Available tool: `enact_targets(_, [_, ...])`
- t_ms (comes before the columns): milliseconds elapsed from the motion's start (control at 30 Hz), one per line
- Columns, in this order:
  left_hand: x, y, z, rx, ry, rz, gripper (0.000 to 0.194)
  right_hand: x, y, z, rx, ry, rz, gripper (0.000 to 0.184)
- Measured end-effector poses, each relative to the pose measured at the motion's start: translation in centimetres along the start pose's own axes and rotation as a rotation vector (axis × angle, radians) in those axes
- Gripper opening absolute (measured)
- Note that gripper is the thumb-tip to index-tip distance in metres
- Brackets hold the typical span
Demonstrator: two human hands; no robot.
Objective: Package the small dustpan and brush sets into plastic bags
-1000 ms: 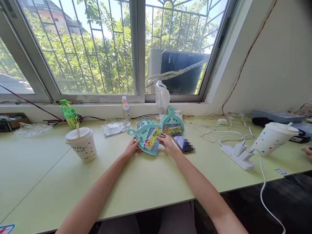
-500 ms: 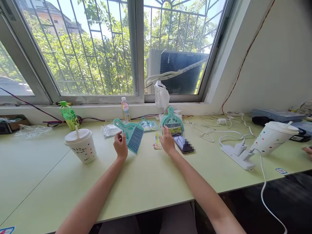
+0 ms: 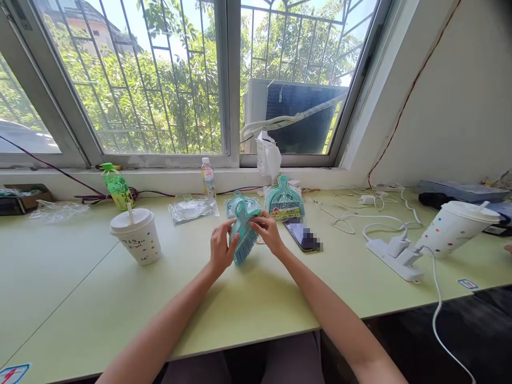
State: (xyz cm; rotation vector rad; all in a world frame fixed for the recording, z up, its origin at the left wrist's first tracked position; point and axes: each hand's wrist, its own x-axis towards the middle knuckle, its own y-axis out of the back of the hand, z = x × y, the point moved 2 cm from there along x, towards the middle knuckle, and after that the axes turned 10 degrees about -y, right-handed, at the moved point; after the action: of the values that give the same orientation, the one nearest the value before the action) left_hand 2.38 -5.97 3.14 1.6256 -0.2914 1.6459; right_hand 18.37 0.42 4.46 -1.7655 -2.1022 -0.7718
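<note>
A teal hand brush (image 3: 242, 226) with blue-grey bristles is held upright over the table, bristles pointing down. My left hand (image 3: 222, 246) is closed around its left side. At the right edge of the brush, the fingers of my right hand (image 3: 267, 229) pinch its teal plastic. Behind it lies a packaged teal brush set (image 3: 234, 201), partly hidden by the brush and hands. Another teal brush-and-dustpan set (image 3: 285, 200) in clear wrapping leans near the wall. A phone (image 3: 301, 234) lies just right of my right hand.
A lidded paper cup (image 3: 138, 237) stands at left, a green bottle (image 3: 117, 186) behind it. Clear plastic packaging (image 3: 192, 210) and a small bottle (image 3: 208, 178) are near the sill. At right are a power strip (image 3: 394, 258), loose cables and a tilted cup (image 3: 460, 229).
My left hand has moved right with the brush, turning it upright. My right hand has left the packaged set and phone area, coming left onto the brush.
</note>
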Motion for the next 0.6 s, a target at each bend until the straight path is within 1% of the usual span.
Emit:
enact_targets(100, [0.3, 0.0, -0.1, -0.048, -0.003, -0.004, 0.034, 0.4, 0.4, 0.5, 0.107, -0.050, -0.013, 0.030])
enact_targets(233, [0.6, -0.4, 0.0, -0.064, 0.042, -0.036, 0.034, 0.6, 0.5, 1.0, 0.115, -0.102, 0.006, 0.035])
enact_targets(300, [0.5, -0.3, -0.3, -0.058, 0.082, -0.054, 0.036, 0.4, 0.4, 0.8, 0.045, -0.078, 0.010, 0.035])
enact_targets(367, [0.3, -0.1, -0.6, -0.038, 0.114, -0.062, 0.037, 0.0, 0.0, 0.3, -0.101, -0.017, -0.002, 0.032])
enact_targets(467, [-0.1, 0.1, -0.8, -0.017, 0.103, -0.080, 0.039, -0.9, -1.0, -0.5, -0.324, 0.064, 0.032, 0.027])
enact_targets(533, [-0.3, 0.1, -0.6, -0.028, 0.090, -0.084, 0.040, -1.5, -1.5, -0.8, -0.397, 0.085, 0.080, 0.023])
enact_targets(600, [-0.3, 0.0, -0.4, -0.053, 0.097, -0.078, 0.040, -1.7, -1.6, -1.1, -0.414, 0.089, 0.101, 0.020])
